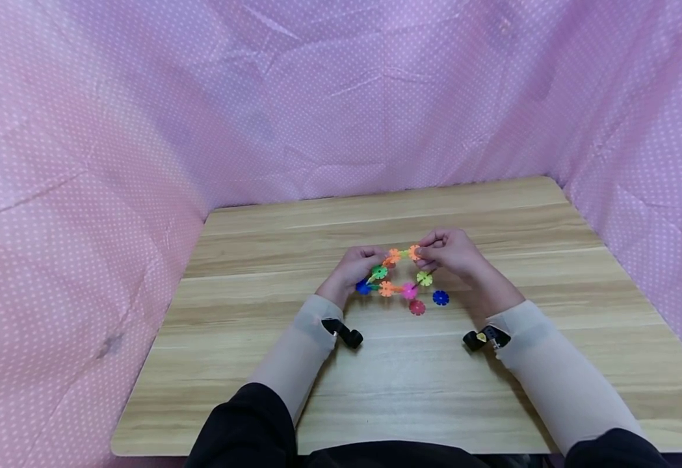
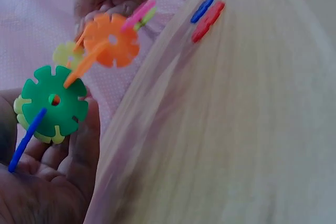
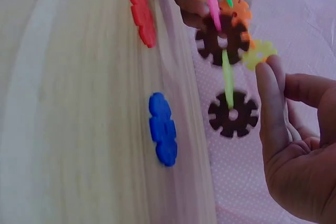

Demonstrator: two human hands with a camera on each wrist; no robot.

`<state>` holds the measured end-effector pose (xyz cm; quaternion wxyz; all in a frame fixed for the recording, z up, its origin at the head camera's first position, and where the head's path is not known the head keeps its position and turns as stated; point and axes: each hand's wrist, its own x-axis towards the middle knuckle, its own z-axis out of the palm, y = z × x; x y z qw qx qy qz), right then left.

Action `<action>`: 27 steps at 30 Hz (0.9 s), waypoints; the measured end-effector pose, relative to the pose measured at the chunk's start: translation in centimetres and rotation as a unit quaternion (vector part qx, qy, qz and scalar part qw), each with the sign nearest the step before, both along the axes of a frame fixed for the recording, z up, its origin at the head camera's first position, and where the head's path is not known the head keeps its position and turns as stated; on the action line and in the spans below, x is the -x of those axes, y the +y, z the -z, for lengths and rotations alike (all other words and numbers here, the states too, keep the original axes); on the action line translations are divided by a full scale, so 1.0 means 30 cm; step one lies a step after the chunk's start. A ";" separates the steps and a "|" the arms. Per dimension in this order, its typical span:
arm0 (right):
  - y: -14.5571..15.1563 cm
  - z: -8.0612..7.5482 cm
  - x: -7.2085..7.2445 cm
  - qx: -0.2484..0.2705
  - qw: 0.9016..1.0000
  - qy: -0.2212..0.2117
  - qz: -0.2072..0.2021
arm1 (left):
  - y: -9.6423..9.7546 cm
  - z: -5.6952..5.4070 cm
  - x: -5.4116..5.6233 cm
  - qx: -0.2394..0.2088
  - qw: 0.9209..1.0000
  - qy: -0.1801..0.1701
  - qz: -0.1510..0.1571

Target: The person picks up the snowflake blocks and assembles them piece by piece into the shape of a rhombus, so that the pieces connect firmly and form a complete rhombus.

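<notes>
Between both hands hangs a chain of notched plastic snowflake discs, slotted edge to edge and curving into a near loop. My left hand (image 1: 357, 266) grips its left side by an orange disc (image 1: 394, 256); a green disc (image 1: 380, 272) and a blue disc (image 1: 363, 286) sit just below. Thumb and fingers of my right hand (image 1: 456, 252) pinch another orange disc (image 1: 414, 252) at the far side. The nearer stretch carries an orange disc (image 1: 386, 288), a pink disc (image 1: 409, 290) and a yellow-green disc (image 1: 424, 279). Two dark brown discs (image 3: 233, 114) show in the right wrist view.
A loose red disc (image 1: 417, 307) and a loose blue disc (image 1: 441, 298) lie on the wooden table (image 1: 399, 383), nearer the body than the chain. Pink dotted cloth (image 1: 341, 104) hangs behind the table and along its sides.
</notes>
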<state>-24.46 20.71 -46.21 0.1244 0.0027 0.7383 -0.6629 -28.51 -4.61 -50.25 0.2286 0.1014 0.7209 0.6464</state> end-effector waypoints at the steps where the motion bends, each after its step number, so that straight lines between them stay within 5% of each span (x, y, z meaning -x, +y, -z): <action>1: -0.001 -0.002 -0.001 -0.001 1.000 0.003 0.000 | 0.001 0.000 0.000 0.004 1.000 0.003 0.001; 8: 0.026 -0.022 -0.002 -0.124 0.991 0.052 -0.029 | -0.007 -0.002 0.005 0.015 1.000 0.001 0.006; 14: 0.103 -0.040 -0.002 -0.249 0.963 0.077 -0.071 | -0.019 -0.003 0.013 -0.035 0.998 -0.049 0.001; 19: 0.114 -0.040 -0.022 -0.333 0.916 0.035 -0.220 | -0.023 -0.005 0.016 -0.034 0.998 -0.058 0.002; 22: 0.097 -0.024 -0.029 -0.353 0.896 0.015 -0.269 | -0.022 -0.005 0.018 -0.030 0.998 -0.058 -0.001; 27: 0.080 0.004 -0.022 -0.368 0.893 0.049 -0.254 | -0.017 -0.003 0.020 -0.024 0.998 -0.049 -0.010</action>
